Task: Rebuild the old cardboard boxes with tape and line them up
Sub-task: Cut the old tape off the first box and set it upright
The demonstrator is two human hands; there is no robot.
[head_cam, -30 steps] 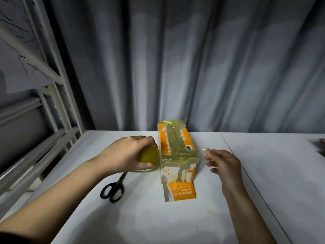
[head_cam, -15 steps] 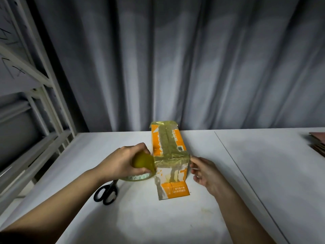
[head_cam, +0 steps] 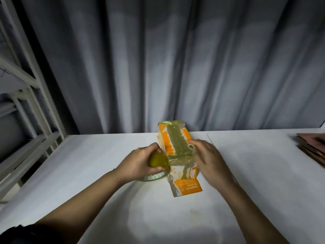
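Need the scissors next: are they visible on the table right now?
No: the table shows only the box, tape roll, both hands.

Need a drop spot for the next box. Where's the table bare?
Bare: table between the orange box and the brown stack; also near edge. Crowded: left hand on tape roll, right hand at box.

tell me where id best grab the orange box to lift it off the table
Probably by its two long side walls near the middle, coming down from above. The orange box lies long and narrow on the table, its near flap is loose, and the left hand with the tape roll crowds the near left corner.
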